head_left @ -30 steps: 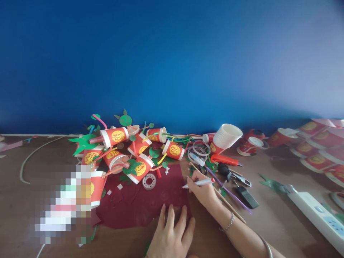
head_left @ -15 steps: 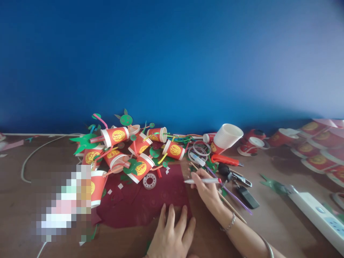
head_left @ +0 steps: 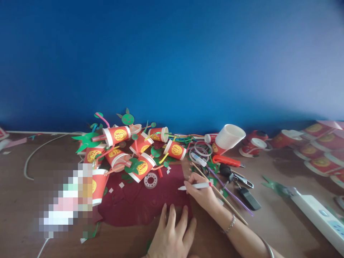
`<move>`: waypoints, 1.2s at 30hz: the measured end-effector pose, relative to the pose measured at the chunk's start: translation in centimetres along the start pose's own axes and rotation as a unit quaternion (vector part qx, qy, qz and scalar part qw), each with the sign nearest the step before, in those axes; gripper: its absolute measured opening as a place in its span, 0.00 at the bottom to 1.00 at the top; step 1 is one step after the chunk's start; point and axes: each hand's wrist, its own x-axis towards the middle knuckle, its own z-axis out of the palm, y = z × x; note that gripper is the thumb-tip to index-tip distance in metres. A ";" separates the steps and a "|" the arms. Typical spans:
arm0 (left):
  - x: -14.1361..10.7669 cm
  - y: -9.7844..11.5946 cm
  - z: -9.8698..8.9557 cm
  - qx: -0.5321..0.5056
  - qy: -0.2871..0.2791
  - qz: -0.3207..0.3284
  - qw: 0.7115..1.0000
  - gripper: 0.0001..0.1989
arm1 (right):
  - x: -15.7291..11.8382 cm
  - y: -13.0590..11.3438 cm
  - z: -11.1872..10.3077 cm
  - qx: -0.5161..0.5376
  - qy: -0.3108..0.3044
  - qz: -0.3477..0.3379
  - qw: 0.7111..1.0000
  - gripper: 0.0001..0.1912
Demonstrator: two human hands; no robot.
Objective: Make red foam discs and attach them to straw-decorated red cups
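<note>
A dark red sheet of paper point(head_left: 131, 213) lies flat on the table in front of me. My left hand point(head_left: 173, 231) rests with fingers spread on its lower right edge. Between the fingers of my right hand point(head_left: 200, 193) is a white marker point(head_left: 197, 186) with a red end, its tip pointing left over the sheet's right part. Whether the tip touches the paper I cannot tell. A white tape roll point(head_left: 150, 180) lies on the sheet, with small white scraps point(head_left: 122, 185) near it. A thin wooden stick point(head_left: 225, 200) passes beside my right hand.
Red paper cups point(head_left: 141, 167) with straws and green cutouts pile up behind the sheet. To the right are a cup stack point(head_left: 229, 136), an orange cutter point(head_left: 227, 161), keys with a black fob point(head_left: 248, 198) and a white power strip point(head_left: 319, 215). A blue wall point(head_left: 172, 71) stands behind.
My right hand has shifted left with the marker, whose tip now lies farther over the red sheet. My left hand stays in place. The whole view has shifted slightly.
</note>
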 end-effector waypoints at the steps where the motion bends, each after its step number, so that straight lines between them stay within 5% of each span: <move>1: 0.0 0.0 0.0 -0.001 -0.001 0.000 1.000 0.33 | 0.0 0.0 0.0 -0.002 0.000 0.003 1.000 0.13; 7: -0.1 0.0 0.1 -0.003 -0.001 0.000 1.000 0.34 | 0.1 0.3 0.0 0.034 0.026 0.003 0.999 0.14; 36: 0.1 -0.1 -0.3 -0.022 -0.010 -0.007 1.000 0.34 | -0.1 0.1 0.0 0.034 -0.031 0.000 0.999 0.13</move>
